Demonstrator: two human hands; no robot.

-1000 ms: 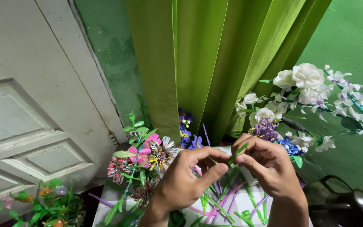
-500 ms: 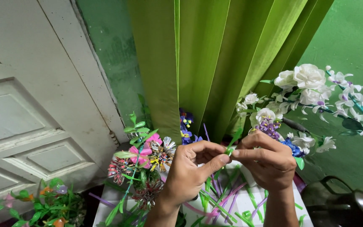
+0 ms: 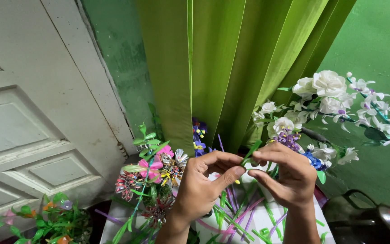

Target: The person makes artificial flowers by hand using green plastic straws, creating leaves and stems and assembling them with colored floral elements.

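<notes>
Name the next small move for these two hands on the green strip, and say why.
Probably pull the green strip a little further through the pinch. The left hand and right hand meet at its lower end, thumb and fingers closed on it, while most of the strip juts free above, in front of the green curtain.

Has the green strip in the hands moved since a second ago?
Yes. The green strip now sits slightly higher against the green curtain.

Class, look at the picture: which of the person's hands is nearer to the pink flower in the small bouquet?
Left. The left hand is just right of the pink flower, almost beside it. The right hand is farther right, beyond the left hand, pinching a green strip together with it.
</notes>
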